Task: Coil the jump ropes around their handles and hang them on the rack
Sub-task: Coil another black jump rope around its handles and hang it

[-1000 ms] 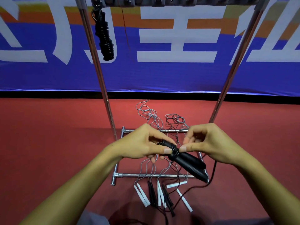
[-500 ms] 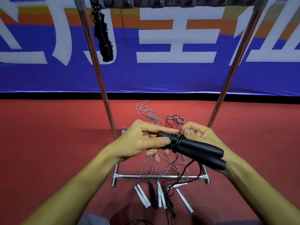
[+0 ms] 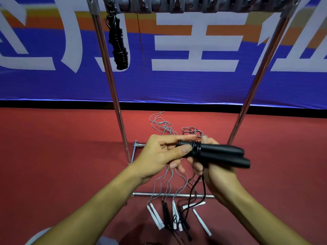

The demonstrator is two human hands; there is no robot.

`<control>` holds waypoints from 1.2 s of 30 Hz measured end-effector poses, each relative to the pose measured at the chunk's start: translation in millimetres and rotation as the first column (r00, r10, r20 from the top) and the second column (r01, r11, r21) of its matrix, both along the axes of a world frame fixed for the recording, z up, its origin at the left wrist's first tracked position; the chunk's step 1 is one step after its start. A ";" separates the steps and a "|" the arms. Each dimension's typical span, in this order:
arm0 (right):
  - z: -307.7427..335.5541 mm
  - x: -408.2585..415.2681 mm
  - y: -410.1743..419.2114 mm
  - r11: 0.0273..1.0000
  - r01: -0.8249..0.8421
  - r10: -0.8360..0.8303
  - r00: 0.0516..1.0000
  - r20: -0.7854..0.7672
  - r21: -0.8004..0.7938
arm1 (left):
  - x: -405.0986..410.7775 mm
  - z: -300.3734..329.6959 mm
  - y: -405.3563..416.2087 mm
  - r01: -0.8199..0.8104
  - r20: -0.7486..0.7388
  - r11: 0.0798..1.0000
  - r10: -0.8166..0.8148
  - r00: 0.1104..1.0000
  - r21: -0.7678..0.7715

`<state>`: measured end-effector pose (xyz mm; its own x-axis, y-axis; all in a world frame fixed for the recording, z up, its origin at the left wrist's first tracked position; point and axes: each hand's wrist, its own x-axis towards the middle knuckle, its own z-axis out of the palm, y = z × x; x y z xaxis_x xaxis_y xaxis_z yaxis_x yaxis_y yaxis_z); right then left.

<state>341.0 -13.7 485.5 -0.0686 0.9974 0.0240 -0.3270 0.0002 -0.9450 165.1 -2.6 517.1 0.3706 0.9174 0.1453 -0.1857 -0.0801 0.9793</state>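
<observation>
Handles (image 3: 219, 155) of a black jump rope lay side by side, held level in front of the rack (image 3: 113, 96), their free ends pointing right. The left hand (image 3: 159, 156) pinched their ribbed cap ends, thumb pressed on the near side and forefinger stretched along the top. The right hand (image 3: 212, 174) cupped the pair from beneath, its fingers curled up round them, and the black cord (image 3: 193, 190) dropped from that hand toward the floor. One rope, already coiled round its handles (image 3: 118, 45), hung from the rack's top bar (image 3: 194, 5) close to the left upright. On the red floor (image 3: 53, 156) below, several uncoiled ropes lay across the rack's base rail (image 3: 145, 194): white handles (image 3: 155, 217) and black handles (image 3: 166, 214) on the near side, their thin grey cords (image 3: 162, 124) tangled on the far side. A blue banner (image 3: 177, 85) with large white characters stood behind the rack.
</observation>
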 end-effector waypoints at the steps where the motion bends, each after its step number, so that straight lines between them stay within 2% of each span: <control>1: 0.0 -2.1 -1.7 1.000 0.001 -0.002 0.999 -0.051 -0.019 | 0.5 -1.1 2.2 -0.039 0.033 0.999 0.040 0.999 -0.030; 4: 6.8 -7.3 -8.5 0.995 -0.100 0.098 0.986 -0.138 -0.005 | -1.9 -1.9 9.4 -0.133 0.074 0.987 0.139 0.987 -0.091; 8: 7.4 -7.8 -9.4 0.999 -0.026 0.025 0.999 0.025 0.036 | -0.7 -3.8 9.1 -0.151 0.049 0.986 0.154 0.987 -0.066; 13: 6.2 -13.7 -12.4 0.999 0.030 -0.029 1.000 0.012 -0.040 | 3.9 -5.6 7.2 -0.171 -0.023 0.985 0.172 0.985 0.038; 23: 18.0 -5.6 -14.8 0.996 0.060 -0.049 0.987 0.156 -0.070 | 10.0 -6.1 3.5 -0.248 -0.043 0.957 0.257 0.965 0.148; 27: 22.3 -5.6 -17.9 0.998 0.000 0.015 0.968 0.250 -0.060 | 10.4 -6.7 5.2 -0.314 -0.054 0.937 0.326 0.944 0.155; 30: 27.6 -2.6 -18.6 0.991 -0.072 0.098 0.966 0.238 -0.117 | 2.9 -6.8 13.1 -0.395 -0.051 0.907 0.405 0.913 0.146; 32: 27.8 2.5 -15.4 0.988 -0.078 0.115 0.945 0.306 -0.131 | -0.9 -6.3 14.9 -0.412 -0.068 0.898 0.426 0.902 0.157; 36: 22.5 10.1 -11.4 0.998 -0.005 0.033 0.870 0.493 -0.058 | -1.5 -8.8 14.7 -0.419 -0.124 0.887 0.446 0.886 0.194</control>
